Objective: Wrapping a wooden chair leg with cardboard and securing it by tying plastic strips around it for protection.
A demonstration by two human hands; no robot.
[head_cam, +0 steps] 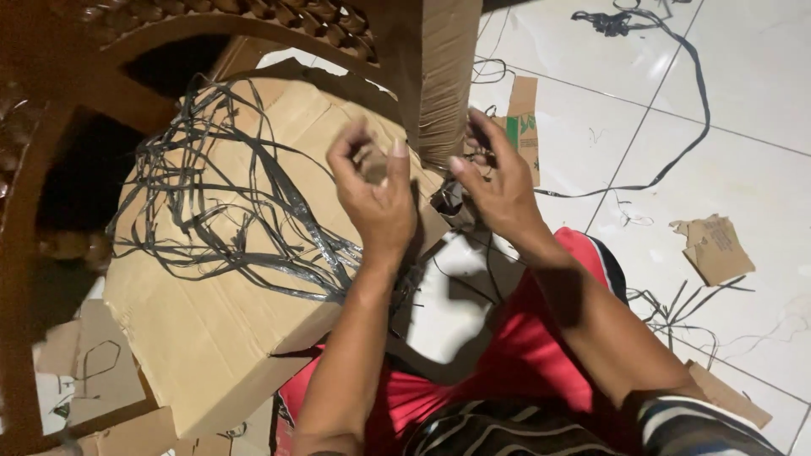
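Note:
My left hand (pixel 378 196) is raised over a large cardboard sheet (pixel 203 329), its fingers curled round a small piece of brown cardboard (pixel 372 160). My right hand (pixel 498 181) is just beside it, fingers bent around thin black plastic strips (pixel 452 203) next to an upright cardboard roll (pixel 439 76). A tangle of black strips (pixel 228 203) lies spread over the cardboard sheet, left of my left hand. Exactly what the right fingers pinch is partly hidden.
A carved wooden chair frame (pixel 51 127) curves along the left and top. White floor tiles (pixel 743 93) at right carry a long black strip (pixel 676 143) and cardboard scraps (pixel 716 247). My red shorts (pixel 507 355) fill the bottom middle.

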